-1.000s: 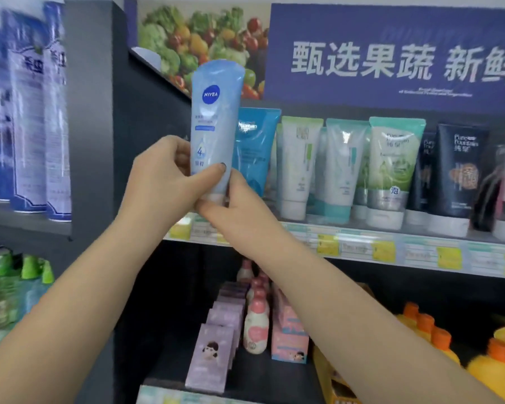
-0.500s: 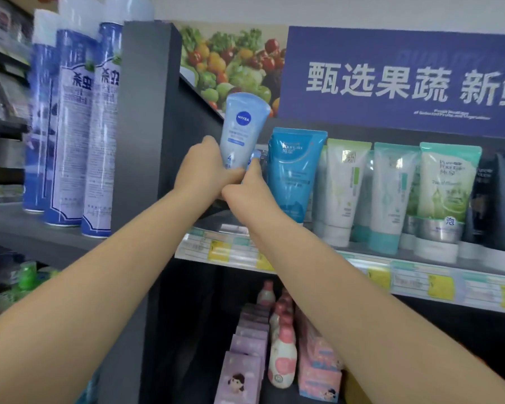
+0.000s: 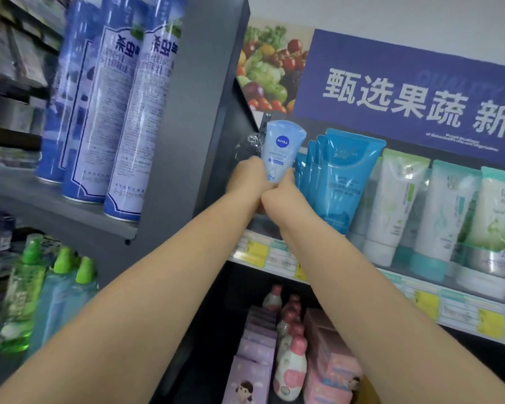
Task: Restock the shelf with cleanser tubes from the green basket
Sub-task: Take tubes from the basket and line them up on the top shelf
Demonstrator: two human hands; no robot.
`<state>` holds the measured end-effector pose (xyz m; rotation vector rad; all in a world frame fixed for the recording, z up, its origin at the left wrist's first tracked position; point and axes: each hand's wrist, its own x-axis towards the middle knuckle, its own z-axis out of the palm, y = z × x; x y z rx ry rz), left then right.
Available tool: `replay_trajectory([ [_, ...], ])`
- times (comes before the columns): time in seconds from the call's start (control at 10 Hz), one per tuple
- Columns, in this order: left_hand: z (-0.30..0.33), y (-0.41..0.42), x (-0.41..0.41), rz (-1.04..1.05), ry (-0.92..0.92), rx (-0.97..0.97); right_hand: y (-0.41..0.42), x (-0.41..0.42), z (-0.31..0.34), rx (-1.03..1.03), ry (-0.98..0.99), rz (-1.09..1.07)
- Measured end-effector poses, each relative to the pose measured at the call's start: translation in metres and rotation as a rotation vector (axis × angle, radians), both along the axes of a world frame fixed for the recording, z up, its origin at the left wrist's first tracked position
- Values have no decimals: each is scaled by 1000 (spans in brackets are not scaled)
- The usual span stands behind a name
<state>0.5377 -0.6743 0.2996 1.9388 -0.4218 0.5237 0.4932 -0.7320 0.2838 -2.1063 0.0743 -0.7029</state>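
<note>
A pale blue cleanser tube [image 3: 282, 147] with a round dark blue logo stands upright at the far left end of the shelf [image 3: 362, 279], cap down. My left hand [image 3: 247, 177] grips its lower left side and my right hand [image 3: 283, 192] grips its lower right side. Its cap is hidden behind my fingers. Right beside it stands a row of teal-blue tubes [image 3: 343, 182], then white and green tubes [image 3: 397, 199]. The green basket is out of view.
A dark grey upright panel [image 3: 193, 112] borders the shelf on the left. Tall blue spray cans [image 3: 134, 112] stand on the neighbouring shelf, green bottles [image 3: 27, 290] below them. Pink bottles [image 3: 289, 360] and lilac boxes [image 3: 251, 380] fill the lower shelf. A blue sign [image 3: 405, 91] hangs above.
Both hands have carried the pale blue tube away from me and deeper into the shelf's left corner, beside the teal-blue tubes. My view has shifted left and closer.
</note>
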Motion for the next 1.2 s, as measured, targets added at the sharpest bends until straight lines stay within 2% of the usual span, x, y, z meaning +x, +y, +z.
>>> replay_trajectory([
  [0.1, -3, -3, 19, -17, -7, -3, 1, 10, 0, 0, 12, -22],
  [0.3, -7, -3, 31, -39, 0, 53, -1, 20, 2, 198, 41, -7],
  [0.5, -7, -4, 36, -54, 13, 67, -3, 21, 0, 77, 102, -6],
  [0.7, -6, -4, 35, -71, 55, 96, 2, 13, 8, 88, 150, 1],
  [0.9, -6, -5, 37, -66, 135, 247, -3, 20, 2, -23, 119, -35],
  [1.0, -7, -6, 41, -74, 142, 291, -1, 25, 5, -28, 178, -67],
  [1.2, -8, -7, 46, -65, 155, 280, -1, 23, 6, -109, 222, -93],
])
